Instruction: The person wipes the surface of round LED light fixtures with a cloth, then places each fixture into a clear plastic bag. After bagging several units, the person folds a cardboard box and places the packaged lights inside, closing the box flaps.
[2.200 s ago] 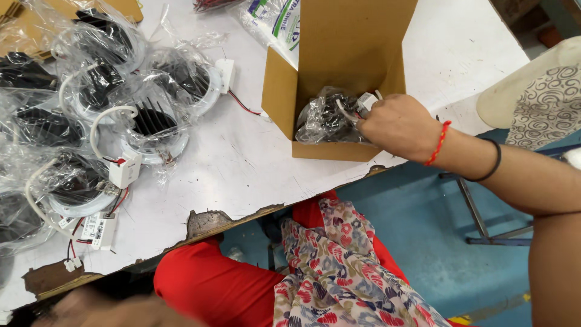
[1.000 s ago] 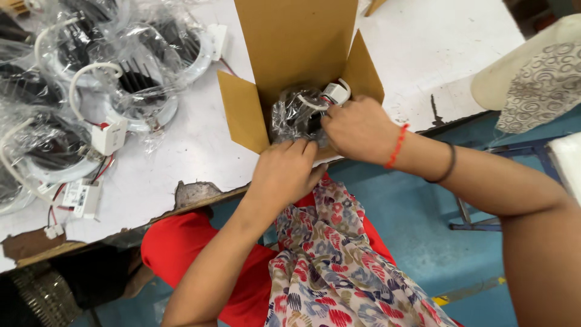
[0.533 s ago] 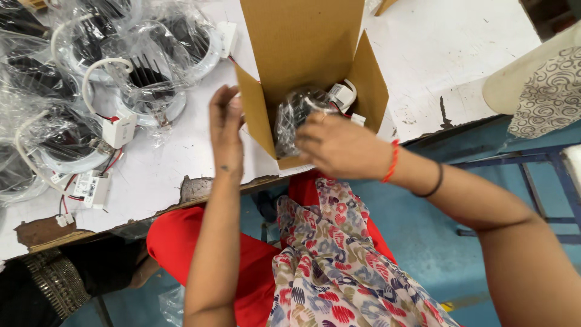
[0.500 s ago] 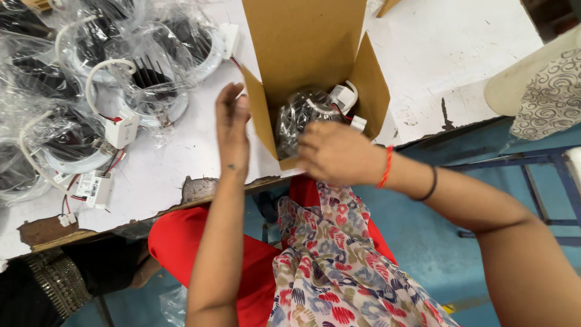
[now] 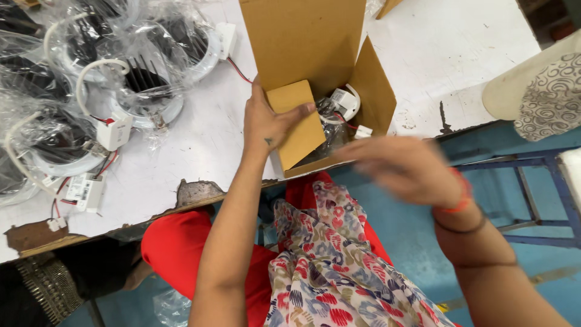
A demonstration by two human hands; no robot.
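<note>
Pinching the box flap (image 5: 295, 124), left hand (image 5: 269, 124); right hand (image 5: 405, 169) blurred, fingers unclear, at table edge (image 5: 200, 203).

Open brown cardboard box (image 5: 315, 48) at table edge, bagged light fixture (image 5: 336, 115) inside

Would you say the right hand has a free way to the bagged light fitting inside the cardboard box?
Probably yes. The right hand hovers blurred beside the cardboard box. The left hand folds only the near-left flap inward, so the bagged light fitting stays exposed on the right.
</note>
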